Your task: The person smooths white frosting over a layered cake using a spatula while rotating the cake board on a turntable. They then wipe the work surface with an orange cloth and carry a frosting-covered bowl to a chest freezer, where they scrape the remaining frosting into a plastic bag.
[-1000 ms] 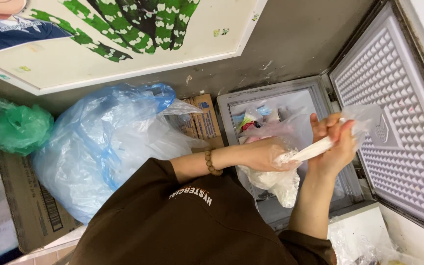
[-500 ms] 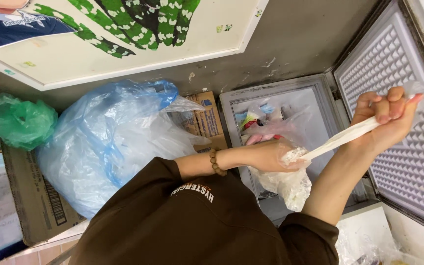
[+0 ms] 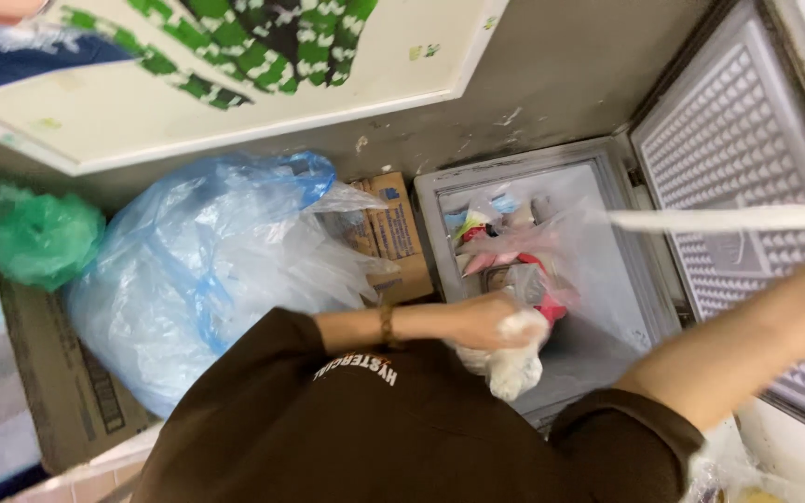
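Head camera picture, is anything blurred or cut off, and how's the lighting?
Head view: the stretched white plastic strip streaks with motion blur toward the right edge, where the right hand is out of frame; the left hand gripping the white bag is fairly sharp; light is flat and soft, the green bag slightly smeared.

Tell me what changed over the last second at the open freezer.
The right arm swung out to the right, taking its hand out of view and drawing the twisted white plastic into a long taut strip across the freezer lid. The left hand kept its grip on the white bundle over the chest freezer. The blue bag, green bag and cardboard boxes stayed put.
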